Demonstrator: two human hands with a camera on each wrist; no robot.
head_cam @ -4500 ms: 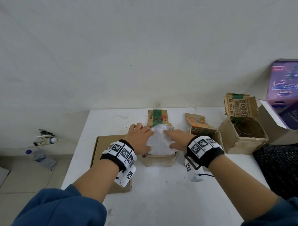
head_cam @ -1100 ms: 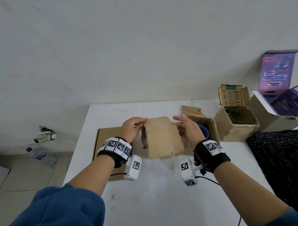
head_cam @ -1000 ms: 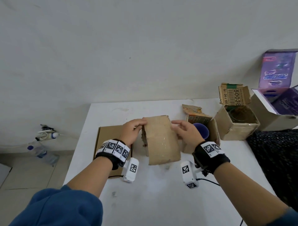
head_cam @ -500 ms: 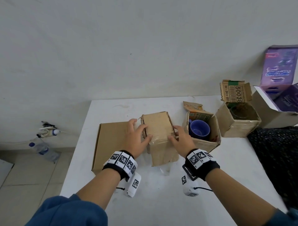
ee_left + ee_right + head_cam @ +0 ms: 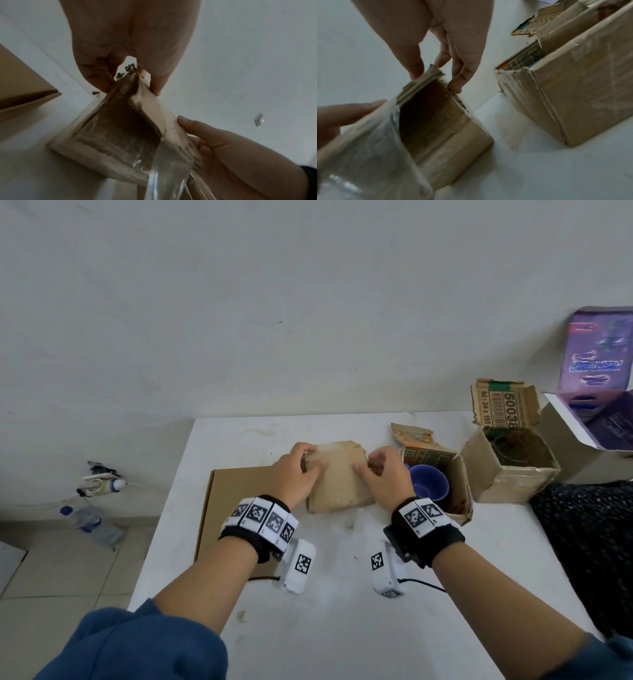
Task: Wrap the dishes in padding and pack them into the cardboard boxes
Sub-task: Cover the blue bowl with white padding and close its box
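Note:
A small brown cardboard box (image 5: 337, 481) stands mid-table with its lid folded down; what is inside is hidden. My left hand (image 5: 297, 470) grips the lid's far left corner, thumb on top. In the left wrist view my left hand (image 5: 128, 88) pinches that corner of the box (image 5: 120, 135). My right hand (image 5: 378, 474) grips the far right corner. In the right wrist view my right hand (image 5: 435, 83) pinches the flap edge of the box (image 5: 447, 142). A loose strip of clear tape (image 5: 368, 155) hangs at the box's front. A blue bowl (image 5: 428, 484) sits unwrapped in an open box (image 5: 460, 501) just to the right.
A second open box (image 5: 513, 484) at the right holds a clear glass dish (image 5: 515, 448). A purple printed carton (image 5: 603, 392) stands at the far right, with dark fabric (image 5: 582, 542) in front of it. A flat cardboard sheet (image 5: 239, 494) lies left of the small box. A wall runs behind the white table (image 5: 342, 594).
Earlier both hands pressed white padding into the open box. The lid then came down, and both hands have slid from the box's sides to its far corners.

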